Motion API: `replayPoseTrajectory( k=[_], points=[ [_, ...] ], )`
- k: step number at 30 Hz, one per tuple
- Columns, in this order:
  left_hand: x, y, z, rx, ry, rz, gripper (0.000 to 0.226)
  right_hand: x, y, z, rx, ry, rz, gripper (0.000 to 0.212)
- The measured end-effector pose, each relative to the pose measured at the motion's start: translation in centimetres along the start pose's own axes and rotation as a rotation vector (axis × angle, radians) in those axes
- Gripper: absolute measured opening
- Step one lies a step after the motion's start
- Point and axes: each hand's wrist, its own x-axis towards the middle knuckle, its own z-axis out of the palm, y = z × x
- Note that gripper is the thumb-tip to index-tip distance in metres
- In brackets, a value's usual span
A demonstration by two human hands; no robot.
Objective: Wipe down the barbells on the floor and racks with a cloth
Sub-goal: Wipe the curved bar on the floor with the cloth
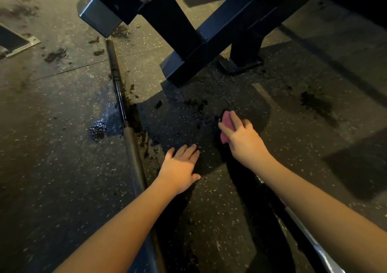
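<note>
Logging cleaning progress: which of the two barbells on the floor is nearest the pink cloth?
The right barbell, running beneath the right forearm; the right hand grips the cloth over it. The other barbell lies left of the left hand.

No readable text, label, brand, number or sign anywhere in view.

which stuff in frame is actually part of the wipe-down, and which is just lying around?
In the job: pink cloth, gripped by the right hand; floor barbell beside the left hand; second barbell under the right arm.
Just there: black frame; wet patches; metal floor plate.
</note>
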Motion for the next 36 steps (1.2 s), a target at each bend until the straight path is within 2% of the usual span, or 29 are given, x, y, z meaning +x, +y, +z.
replayPoseTrajectory(
  k=[2,5,9,11,15,19,24,29,32,36],
  points=[
    [0.0,0.1,-0.1,-0.01,-0.002,-0.003,0.072,-2.8,-0.2,0.3,-0.086,-0.011,-0.054,0.062],
    [-0.1,0.0,-0.2,-0.024,-0.007,0.001,0.072,-5.2,0.4,0.6,-0.095,-0.051,-0.026,0.06],
    [-0.2,0.5,-0.5,-0.008,-0.037,-0.027,0.072,-3.4,0.4,0.5,-0.11,-0.035,0.03,0.067],
    [-0.2,0.8,-0.7,0.005,-0.053,-0.047,0.072,-2.0,-0.4,0.2,-0.122,-0.03,0.048,0.064],
    [-0.6,1.5,-1.3,0.026,-0.07,-0.042,0.071,-3.3,0.1,0.1,-0.085,-0.033,0.01,0.051],
    [-1.4,2.3,-0.6,0.026,-0.06,-0.012,0.066,-6.5,1.5,0.3,-0.009,-0.088,0.032,0.054],
    [-2.3,3.5,-0.7,0.022,-0.079,0.016,0.062,-7.7,1.5,-0.6,0.124,-0.039,0.103,0.045],
    [-1.9,4.9,-1.8,-0.016,-0.072,0.056,0.062,-8.0,2.4,-1.8,0.144,0.046,0.12,0.036],
    [-1.4,5.5,-2.5,-0.048,-0.049,0.079,0.061,-8.4,3.5,-2.6,0.171,0.048,0.09,0.032],
    [-0.3,6.4,-3.1,-0.082,-0.053,0.097,0.06,-10.2,5.1,-2.7,0.302,0.042,0.141,0.033]
  ],
)
